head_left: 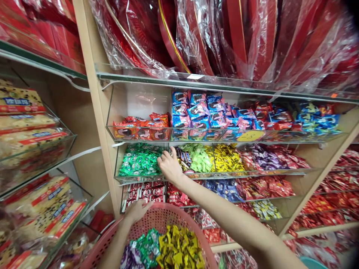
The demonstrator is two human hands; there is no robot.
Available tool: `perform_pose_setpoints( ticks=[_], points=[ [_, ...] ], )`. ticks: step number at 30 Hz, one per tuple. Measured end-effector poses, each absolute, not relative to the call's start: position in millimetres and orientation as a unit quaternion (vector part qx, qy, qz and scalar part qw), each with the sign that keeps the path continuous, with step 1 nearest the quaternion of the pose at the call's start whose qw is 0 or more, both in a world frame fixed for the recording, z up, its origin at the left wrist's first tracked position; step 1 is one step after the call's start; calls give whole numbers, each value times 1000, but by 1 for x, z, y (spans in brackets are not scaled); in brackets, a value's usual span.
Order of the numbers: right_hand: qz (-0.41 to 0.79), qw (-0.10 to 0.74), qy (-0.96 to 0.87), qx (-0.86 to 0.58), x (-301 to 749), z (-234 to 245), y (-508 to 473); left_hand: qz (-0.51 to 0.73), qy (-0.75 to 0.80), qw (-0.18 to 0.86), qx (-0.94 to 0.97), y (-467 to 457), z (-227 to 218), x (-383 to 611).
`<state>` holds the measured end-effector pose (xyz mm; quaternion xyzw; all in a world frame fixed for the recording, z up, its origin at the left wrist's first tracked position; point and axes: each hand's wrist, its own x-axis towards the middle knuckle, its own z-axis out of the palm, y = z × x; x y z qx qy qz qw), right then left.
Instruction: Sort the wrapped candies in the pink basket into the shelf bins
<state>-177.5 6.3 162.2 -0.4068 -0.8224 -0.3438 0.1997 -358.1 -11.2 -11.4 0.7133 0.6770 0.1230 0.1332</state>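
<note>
A pink plastic basket [168, 210] is being gripped at its rim by the left hand [137, 211], with yellow and green wrapped sweets [179, 246] lying below that hand, while the right hand [169, 166] is being rested on loose sweets [179, 160] in a glass shelf bin [134, 178] ahead.

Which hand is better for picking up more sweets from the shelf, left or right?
Right, probably. The right hand is up at the shelf, touching the green wrapped sweets. The left hand is low down, gripping the rim of the pink basket.
</note>
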Motion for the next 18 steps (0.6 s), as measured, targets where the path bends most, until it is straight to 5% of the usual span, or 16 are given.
perform_pose_setpoints(
  ticks=[8,18],
  points=[
    [-305,76,-829,-462,-206,171,33,136,672,133,716,-10,-11,-358],
    [-288,117,-822,-476,-208,165,36,136,672,149,712,-7,-14,-360]
  ],
)
